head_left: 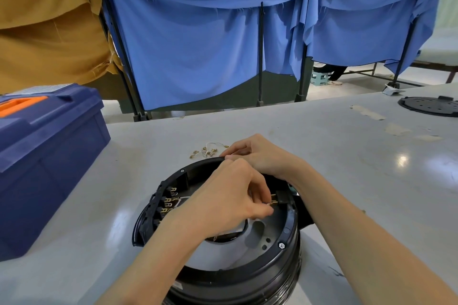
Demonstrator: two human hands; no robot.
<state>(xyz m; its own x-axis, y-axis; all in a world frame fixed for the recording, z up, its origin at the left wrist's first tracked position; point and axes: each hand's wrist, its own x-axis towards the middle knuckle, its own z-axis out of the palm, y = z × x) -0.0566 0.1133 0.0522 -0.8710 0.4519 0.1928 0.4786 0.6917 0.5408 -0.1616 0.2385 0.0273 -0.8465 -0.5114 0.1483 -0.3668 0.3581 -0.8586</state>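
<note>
A round black appliance housing [282,255] lies upside down on the grey table [347,156], its inside showing a white-grey metal plate and brass terminals on the left wall. My left hand [223,203] reaches into it and pinches a small brass connector at a black socket [282,197] on the right inner wall. My right hand [262,156] grips the housing's far rim, fingers curled over the edge. A small bunch of white wires with brass terminals [208,151] lies on the table just beyond the rim.
A dark blue toolbox [49,156] with an orange handle stands at the left. A black perforated round cover [431,106] lies at the far right. Blue and brown cloths hang on black frames behind the table.
</note>
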